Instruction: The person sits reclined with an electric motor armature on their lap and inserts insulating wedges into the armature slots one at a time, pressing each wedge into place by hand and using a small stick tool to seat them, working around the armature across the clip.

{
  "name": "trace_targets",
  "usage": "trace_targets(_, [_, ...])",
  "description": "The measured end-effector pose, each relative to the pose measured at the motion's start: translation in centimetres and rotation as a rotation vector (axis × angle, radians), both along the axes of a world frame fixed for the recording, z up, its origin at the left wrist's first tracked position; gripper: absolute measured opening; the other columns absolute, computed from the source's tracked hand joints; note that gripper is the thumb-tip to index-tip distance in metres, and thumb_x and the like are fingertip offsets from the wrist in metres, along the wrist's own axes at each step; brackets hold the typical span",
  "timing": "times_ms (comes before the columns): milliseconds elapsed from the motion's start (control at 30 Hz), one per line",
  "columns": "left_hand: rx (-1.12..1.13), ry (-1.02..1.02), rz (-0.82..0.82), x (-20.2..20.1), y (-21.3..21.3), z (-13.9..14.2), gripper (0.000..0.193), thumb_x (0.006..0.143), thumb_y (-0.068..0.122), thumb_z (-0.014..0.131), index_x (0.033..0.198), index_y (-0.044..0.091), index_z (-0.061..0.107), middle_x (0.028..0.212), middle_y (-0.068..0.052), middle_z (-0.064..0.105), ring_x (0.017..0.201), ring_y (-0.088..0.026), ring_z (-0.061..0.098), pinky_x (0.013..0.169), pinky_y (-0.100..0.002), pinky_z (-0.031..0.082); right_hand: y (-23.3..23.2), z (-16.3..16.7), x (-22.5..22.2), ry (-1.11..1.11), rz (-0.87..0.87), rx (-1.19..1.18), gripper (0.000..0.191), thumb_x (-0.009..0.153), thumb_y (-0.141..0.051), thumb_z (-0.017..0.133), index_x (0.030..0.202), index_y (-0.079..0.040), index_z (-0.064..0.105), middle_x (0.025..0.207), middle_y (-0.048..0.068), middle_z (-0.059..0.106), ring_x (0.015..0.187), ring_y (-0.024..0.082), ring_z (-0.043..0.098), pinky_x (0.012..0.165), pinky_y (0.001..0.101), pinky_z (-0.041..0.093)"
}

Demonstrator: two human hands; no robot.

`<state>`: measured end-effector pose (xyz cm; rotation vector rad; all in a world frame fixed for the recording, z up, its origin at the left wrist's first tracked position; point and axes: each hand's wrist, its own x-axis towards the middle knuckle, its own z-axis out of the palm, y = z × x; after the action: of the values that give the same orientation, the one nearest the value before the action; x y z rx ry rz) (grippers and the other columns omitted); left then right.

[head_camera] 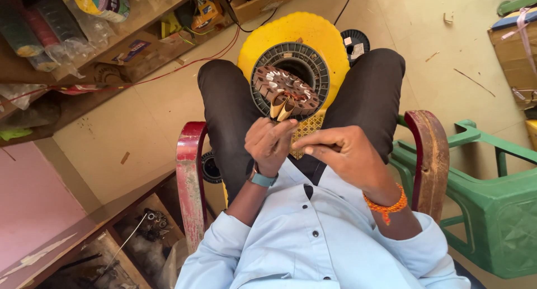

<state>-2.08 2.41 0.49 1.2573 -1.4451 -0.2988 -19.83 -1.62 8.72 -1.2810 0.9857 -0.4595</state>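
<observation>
Hands of a seated person meet above the lap. Left hand (269,143), wearing a grey wristband, has its fingers curled together and pinching the lower edge of a round dark-grey slotted motor stator (286,87) whose brown windings carry white and tan paper wedges. Right hand (342,150), with an orange bead bracelet at the wrist, lies just beside the left, its fingers pressed together and pointing toward the stator's lower rim; whether they grip anything cannot be told.

Beyond the hands, behind the stator, stands a round yellow plastic stool (313,34), partly hidden by the stator and the knees in dark trousers. Past the stool lies a small black wire spool (356,41) with white label patches. A red wire (168,72) runs across the floor to the left of the hands toward wooden shelves (112,48). On these shelves, far left of the hands, sit clear plastic bags of coloured rolls (45,31), a flat package with a blue-and-white label (132,51) and a yellow-and-orange box (206,12).

Red-painted worn chair arms (190,177) flank both hands. To the right stands a green plastic chair (492,210); above it, a brown cardboard box (514,54).
</observation>
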Motion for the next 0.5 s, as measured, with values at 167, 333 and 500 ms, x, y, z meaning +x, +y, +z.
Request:
trace_targets(167, [-0.004,-0.123,0.036,1.0,0.2,-1.5,0.019,0.079,-0.003,0.085,0.095,0.003,0.075,0.06,-0.003,0.044,0.054,-0.02,0.041,0.053,-0.036,0.031,0.6,0.1,1.0,0.264,0.042,-0.12,0.02,0.086,-0.006,0.072,0.105,-0.005,0.08,0.085,0.012,0.079,0.065,0.012,0.067,0.059,0.0285,0.053])
trace_targets(333, [0.173,-0.171,0.105,1.8,0.0,-2.7,0.021,0.089,0.003,0.083,0.081,0.006,0.064,0.067,-0.007,0.053,0.061,-0.025,0.05,0.059,-0.038,0.039,0.2,0.9,1.1,0.398,0.089,-0.258,0.016,0.088,-0.012,0.075,0.1,-0.002,0.076,0.088,0.015,0.076,0.067,0.02,0.073,0.063,0.0314,0.056])
trace_targets(500, [0.249,-0.116,0.118,1.7,-0.1,-2.4,0.009,0.085,0.009,0.081,0.091,0.006,0.075,0.072,-0.008,0.065,0.062,-0.025,0.061,0.059,-0.037,0.047,-0.7,4.1,1.4,0.356,0.221,-0.513,0.014,0.089,-0.014,0.073,0.097,-0.001,0.075,0.087,0.014,0.074,0.074,0.027,0.072,0.065,0.0345,0.055])
